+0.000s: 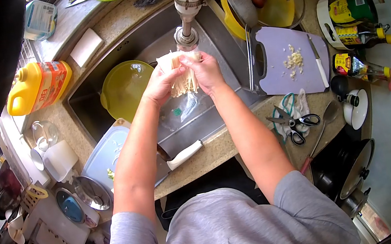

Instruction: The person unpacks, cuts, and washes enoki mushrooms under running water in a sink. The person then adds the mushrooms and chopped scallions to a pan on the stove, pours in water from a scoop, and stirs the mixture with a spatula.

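Both hands hold a bunch of enoki mushrooms (183,83) over the sink, just below the faucet (186,35). My left hand (162,82) grips the bunch from its left side. On the other side, the fingers of my right hand (205,71) close around it near the pale base. The thin stems hang down between the hands. Under them, a piece of clear plastic (190,107) with green marks lies on the sink bottom. A yellow-green basin (128,89) stands in the sink left of my left hand. Whether water is running is hard to make out.
Right of the sink, a purple cutting board (278,74) bears chopped garlic (294,61) and a knife (319,62). Scissors (293,123) lie on a cloth. At the front left, a cleaver (183,156) rests by a pale blue board (100,156). Sauce bottles (359,66) stand far right.
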